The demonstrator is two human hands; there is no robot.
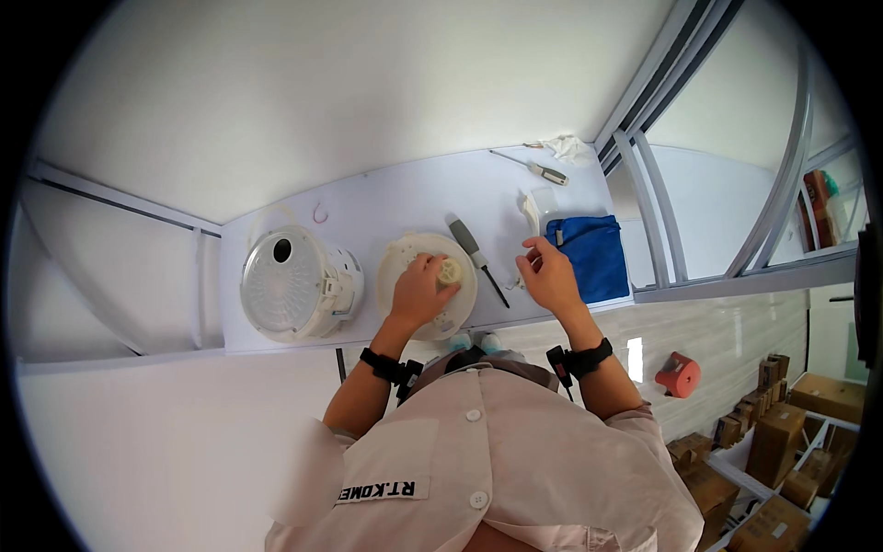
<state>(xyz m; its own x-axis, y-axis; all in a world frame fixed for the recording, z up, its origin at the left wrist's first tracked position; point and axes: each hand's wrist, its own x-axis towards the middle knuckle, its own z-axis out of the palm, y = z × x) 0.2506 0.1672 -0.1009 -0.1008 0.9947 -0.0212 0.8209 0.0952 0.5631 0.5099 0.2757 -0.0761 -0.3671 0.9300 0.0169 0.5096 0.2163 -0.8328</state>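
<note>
Fingers of the left hand (419,293) curl closed over a small pale knob (450,271) at the centre of a round cream lid (405,253). The right hand (550,276) hovers with fingers loosely pinched; whether they hold anything I cannot tell. On the white table (395,198), a white cooker body (292,285) lies at nine o'clock from the lid, a blue cloth (596,256) at three, a screwdriver (476,258) between. The lid looks light, rigid plastic, best gripped by its rim.

We wear a pale pink buttoned coat (478,460) with short sleeves and 2 black wrist straps (388,366).
</note>
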